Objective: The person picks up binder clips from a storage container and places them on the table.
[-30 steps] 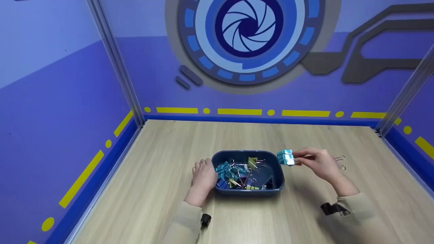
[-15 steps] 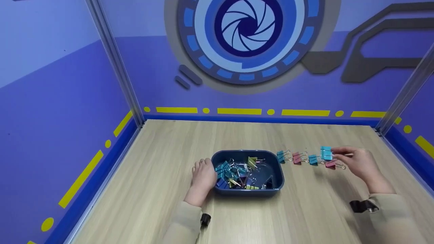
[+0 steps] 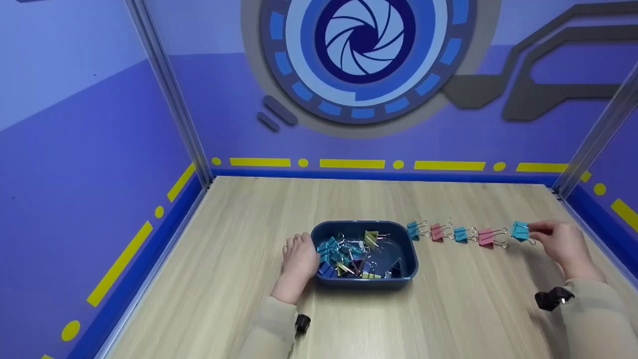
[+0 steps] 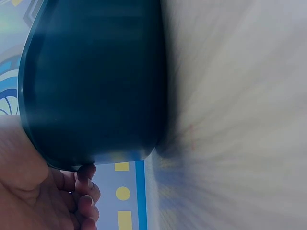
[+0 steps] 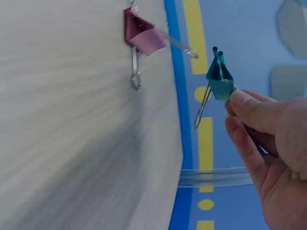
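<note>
My right hand [image 3: 570, 249] pinches a turquoise binder clip [image 3: 520, 231] between thumb and fingertips, at the right end of a row of clips. In the right wrist view that clip [image 5: 221, 86] is held up in front of the wall, with a wire handle hanging out. Nearest to it in the row lies a pink binder clip [image 3: 486, 238]. My left hand [image 3: 300, 257] holds the left end of a dark blue plastic box [image 3: 366, 284]. In the left wrist view its curled fingers [image 4: 86, 184] lie at the box's rim.
Inside the box lie several binder clips, turquoise, yellow [image 3: 371, 238] and dark ones. Right of the box, a turquoise clip [image 3: 413, 230], a pink clip [image 3: 437, 232] and another turquoise clip [image 3: 461, 235] form the row. Blue panels [image 3: 349, 144] wall the wooden table [image 3: 239, 209].
My right hand has carried the turquoise clip rightward from beside the box, past the row, turning it so a handle shows. The left hand and box stay put.
</note>
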`<state>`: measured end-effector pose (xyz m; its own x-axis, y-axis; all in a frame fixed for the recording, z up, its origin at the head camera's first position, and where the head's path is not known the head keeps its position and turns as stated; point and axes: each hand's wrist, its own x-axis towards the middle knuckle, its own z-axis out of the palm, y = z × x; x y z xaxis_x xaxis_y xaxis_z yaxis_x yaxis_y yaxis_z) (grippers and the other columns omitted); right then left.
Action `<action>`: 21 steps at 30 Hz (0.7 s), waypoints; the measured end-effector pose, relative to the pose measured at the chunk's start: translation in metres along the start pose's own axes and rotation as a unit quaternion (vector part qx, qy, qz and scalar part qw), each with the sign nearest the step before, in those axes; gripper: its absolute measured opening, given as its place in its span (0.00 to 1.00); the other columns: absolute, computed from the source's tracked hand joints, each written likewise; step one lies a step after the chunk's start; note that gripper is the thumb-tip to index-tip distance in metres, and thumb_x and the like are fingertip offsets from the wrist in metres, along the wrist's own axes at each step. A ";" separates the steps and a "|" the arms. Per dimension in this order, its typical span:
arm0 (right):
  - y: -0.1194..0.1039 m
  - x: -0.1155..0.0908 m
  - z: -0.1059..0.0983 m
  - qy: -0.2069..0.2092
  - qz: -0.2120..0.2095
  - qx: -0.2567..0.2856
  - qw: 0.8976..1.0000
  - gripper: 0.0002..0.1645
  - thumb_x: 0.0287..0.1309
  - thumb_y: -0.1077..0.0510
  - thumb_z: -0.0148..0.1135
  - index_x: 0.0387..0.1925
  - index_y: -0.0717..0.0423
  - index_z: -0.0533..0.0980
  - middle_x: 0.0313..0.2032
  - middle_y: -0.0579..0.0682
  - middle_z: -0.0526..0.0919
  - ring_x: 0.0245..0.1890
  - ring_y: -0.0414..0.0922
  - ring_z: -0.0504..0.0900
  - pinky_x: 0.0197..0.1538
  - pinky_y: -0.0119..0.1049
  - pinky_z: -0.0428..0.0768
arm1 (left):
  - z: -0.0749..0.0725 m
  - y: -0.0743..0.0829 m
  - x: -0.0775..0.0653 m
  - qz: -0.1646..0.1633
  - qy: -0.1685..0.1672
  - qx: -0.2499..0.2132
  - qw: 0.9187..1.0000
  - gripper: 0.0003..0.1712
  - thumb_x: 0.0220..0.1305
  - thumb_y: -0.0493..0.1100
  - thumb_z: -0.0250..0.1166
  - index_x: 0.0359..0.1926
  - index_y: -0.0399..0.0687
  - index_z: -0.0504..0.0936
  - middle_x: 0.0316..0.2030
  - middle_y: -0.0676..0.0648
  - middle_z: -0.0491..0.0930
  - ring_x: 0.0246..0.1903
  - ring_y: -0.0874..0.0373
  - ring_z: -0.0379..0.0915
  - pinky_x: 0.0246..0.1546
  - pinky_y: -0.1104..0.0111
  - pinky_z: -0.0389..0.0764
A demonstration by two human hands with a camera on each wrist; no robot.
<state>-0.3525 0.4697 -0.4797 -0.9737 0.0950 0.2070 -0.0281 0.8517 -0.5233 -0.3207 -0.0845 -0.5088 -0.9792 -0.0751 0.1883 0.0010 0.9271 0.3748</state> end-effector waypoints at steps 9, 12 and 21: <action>0.013 0.001 0.009 -0.108 0.052 -0.001 0.993 0.17 0.62 0.67 0.51 0.52 0.68 0.73 0.52 0.72 0.73 0.52 0.65 0.71 0.47 0.57 0.72 | 0.002 0.000 0.002 -0.003 0.003 -0.007 1.000 0.14 0.58 0.38 0.56 0.44 0.36 0.72 0.41 0.38 0.74 0.45 0.43 0.66 0.46 0.53 0.66; 0.013 0.001 0.010 -0.122 0.052 0.001 0.991 0.18 0.62 0.69 0.48 0.53 0.68 0.73 0.51 0.71 0.73 0.50 0.64 0.71 0.46 0.54 0.73 | 0.002 0.000 0.001 -0.001 0.005 -0.006 1.000 0.13 0.58 0.38 0.56 0.44 0.36 0.72 0.41 0.38 0.74 0.44 0.43 0.66 0.46 0.53 0.66; 0.008 0.004 0.012 -0.142 0.066 0.011 0.988 0.20 0.60 0.69 0.44 0.53 0.67 0.72 0.52 0.70 0.71 0.50 0.61 0.69 0.47 0.55 0.69 | 0.002 -0.001 0.000 0.002 0.010 -0.009 1.000 0.14 0.57 0.39 0.58 0.43 0.36 0.72 0.41 0.38 0.74 0.44 0.42 0.66 0.45 0.53 0.66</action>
<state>-0.3588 0.4709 -0.4927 -0.9933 0.0530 -0.1024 0.1008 0.8302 -0.5483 -0.3209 -0.0846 -0.5106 -0.9752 -0.0790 0.2070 0.0082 0.9209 0.3898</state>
